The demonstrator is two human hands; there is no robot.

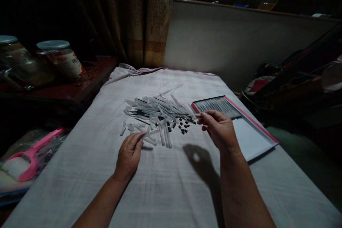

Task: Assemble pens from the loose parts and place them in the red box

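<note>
In the head view, your left hand [130, 152] is pinching a clear tube [151, 134] by one end, thumb and fingers closing on it, so the far end is sticking out unsupported; a loose pinch could be letting it twist or drop. Your right hand [220, 130] is closing its grip on a slim pale piece [196, 115] at the fingertips, too small to make out fully, and a squeeze off-centre could be flicking it away. Your right wrist is overlapping the box [253, 122] in this view; you may be risking a knock to the row of sticks [217, 109] if it dips. Loose caps [185, 126] are lying near that hand and could be rolling off at a nudge. Dim light is making clear parts easy to lose against the pale cloth [165, 192].

The tube is looking straight, slender and translucent, tilting slightly upward away from your fingers, at the near edge of the pile [157, 108], where similar tubes and dark rods [135, 113] are lying jumbled.
</note>
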